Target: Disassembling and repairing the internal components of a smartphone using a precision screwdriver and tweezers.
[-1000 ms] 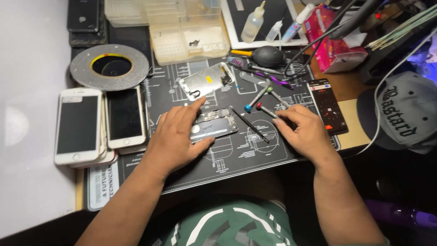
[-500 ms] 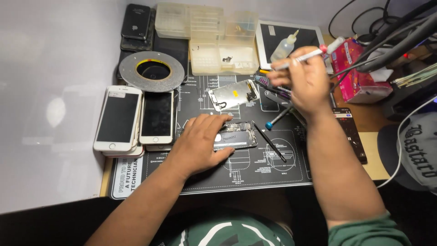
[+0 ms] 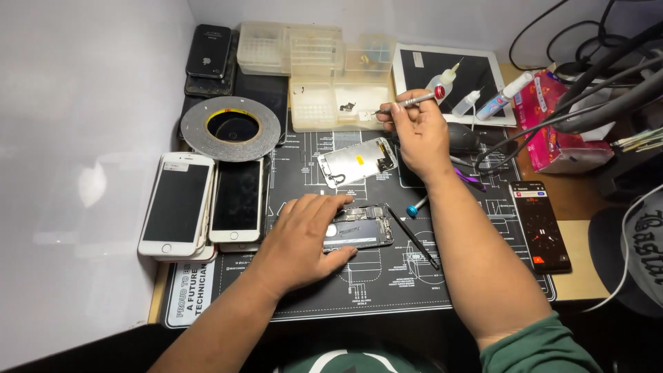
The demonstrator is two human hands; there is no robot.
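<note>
Currently left hand [image 3: 300,242] flat, fingers spread, pinning opened phone [image 3: 359,231]; right hand [image 3: 418,135] fingers pinch 1 screwdriver [image 3: 411,102], tip probably over parts tray [image 3: 331,103].

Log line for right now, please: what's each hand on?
left hand: flat on opened phone | right hand: holds screwdriver over parts tray | work mat: under phone
</note>
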